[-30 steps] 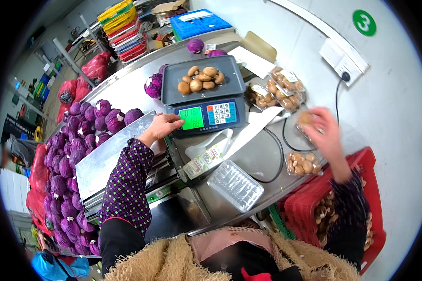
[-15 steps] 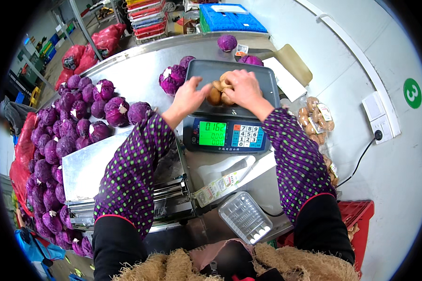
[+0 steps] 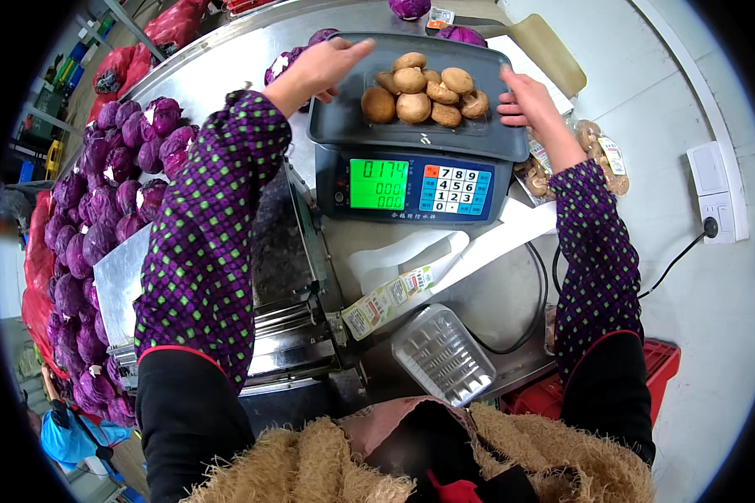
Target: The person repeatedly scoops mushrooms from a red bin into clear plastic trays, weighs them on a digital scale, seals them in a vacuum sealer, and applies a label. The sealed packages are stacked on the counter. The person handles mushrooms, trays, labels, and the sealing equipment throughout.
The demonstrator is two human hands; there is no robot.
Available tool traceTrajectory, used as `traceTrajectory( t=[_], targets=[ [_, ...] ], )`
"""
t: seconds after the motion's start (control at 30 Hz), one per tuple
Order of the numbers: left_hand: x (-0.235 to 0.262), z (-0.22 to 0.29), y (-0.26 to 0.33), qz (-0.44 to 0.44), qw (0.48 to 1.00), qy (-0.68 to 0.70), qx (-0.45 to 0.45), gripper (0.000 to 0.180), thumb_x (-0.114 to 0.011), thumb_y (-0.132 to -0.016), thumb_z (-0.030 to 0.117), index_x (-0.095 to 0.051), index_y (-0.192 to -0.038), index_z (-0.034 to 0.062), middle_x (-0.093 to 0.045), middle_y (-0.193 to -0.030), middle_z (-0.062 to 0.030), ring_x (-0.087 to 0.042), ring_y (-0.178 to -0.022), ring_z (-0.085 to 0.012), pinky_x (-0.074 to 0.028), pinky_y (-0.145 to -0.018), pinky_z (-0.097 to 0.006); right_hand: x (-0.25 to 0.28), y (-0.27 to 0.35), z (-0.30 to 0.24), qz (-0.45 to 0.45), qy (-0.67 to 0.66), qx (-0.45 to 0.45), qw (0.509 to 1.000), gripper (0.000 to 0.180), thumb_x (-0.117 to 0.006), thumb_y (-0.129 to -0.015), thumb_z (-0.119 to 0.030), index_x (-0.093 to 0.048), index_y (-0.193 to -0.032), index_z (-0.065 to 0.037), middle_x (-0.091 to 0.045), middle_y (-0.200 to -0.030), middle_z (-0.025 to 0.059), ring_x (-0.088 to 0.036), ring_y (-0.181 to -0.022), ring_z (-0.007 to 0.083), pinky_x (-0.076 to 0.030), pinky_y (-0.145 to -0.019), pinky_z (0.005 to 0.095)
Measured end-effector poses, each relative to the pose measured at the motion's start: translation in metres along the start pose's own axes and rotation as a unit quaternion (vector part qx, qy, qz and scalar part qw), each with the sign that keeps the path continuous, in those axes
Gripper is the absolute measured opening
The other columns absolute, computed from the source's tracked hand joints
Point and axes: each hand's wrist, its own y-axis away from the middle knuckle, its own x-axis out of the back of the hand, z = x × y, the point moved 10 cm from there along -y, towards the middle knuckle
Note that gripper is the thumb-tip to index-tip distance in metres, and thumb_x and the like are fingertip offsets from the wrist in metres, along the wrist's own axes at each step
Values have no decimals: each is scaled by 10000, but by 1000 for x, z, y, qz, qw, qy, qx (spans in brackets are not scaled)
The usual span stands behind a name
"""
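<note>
Several brown mushrooms [image 3: 413, 81] lie in a cluster on the dark grey pan [image 3: 344, 130] of a digital scale. Whether a clear tray lies under them, I cannot tell. Below the pan, the scale's green display [image 3: 378, 184] is lit beside its keypad [image 3: 454, 190]. At the pan's upper left, my left hand [image 3: 325, 67] is open, fingers stretched toward the mushrooms without touching them. My right hand [image 3: 530, 102] is beside the pan's right edge, its fingers apart and holding nothing.
Purple cabbages [image 3: 101, 239] are heaped on the left. A metal wrapping machine [image 3: 289, 335] stands near my left forearm. Closer to me lie a clear plastic tray [image 3: 445, 356] and a label strip [image 3: 387, 302]. Bagged mushrooms [image 3: 600, 155] rest by the wall, above a red crate [image 3: 658, 373].
Both hands have drawn away from the mushrooms and spread apart, the right one letting go of them. More of the mushrooms now show. The view has shifted, and the scale's reading has changed.
</note>
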Motion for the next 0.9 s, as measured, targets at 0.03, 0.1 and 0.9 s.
traceTrajectory(
  t=[0.03,0.1,0.9],
  targets=[
    [-9,2,2,-16,1000,4,16,760,-445,-898,656,-533,-1301,17,-610,-1198,-196,-692,-775,-290,-598,-620,-363,-8,4,-8,-4,16,10,1000,718,-540,-907,-581,-499,-1318,6,-581,-1156,154,-620,-971,236,-558,-715,320],
    [-28,-6,-9,-21,999,5,32,752,-438,-903,649,-554,-1275,6,-623,-1180,-205,-699,-801,-303,-603,-647,-375,-31,12,-24,-18,49,34,998,735,-512,-912,-600,-482,-1342,-4,-575,-1184,157,-610,-1014,258,-562,-734,345],
    [192,-205,329,160,984,38,67,620,-534,-912,540,-655,-1144,-22,-693,-1047,-202,-665,-1003,-276,-495,-877,-342,-346,282,-151,-290,-12,154,945,516,-605,-935,-440,-554,-1209,-5,-614,-1050,84,-600,-894,154,-545,-601,287]
  ],
)
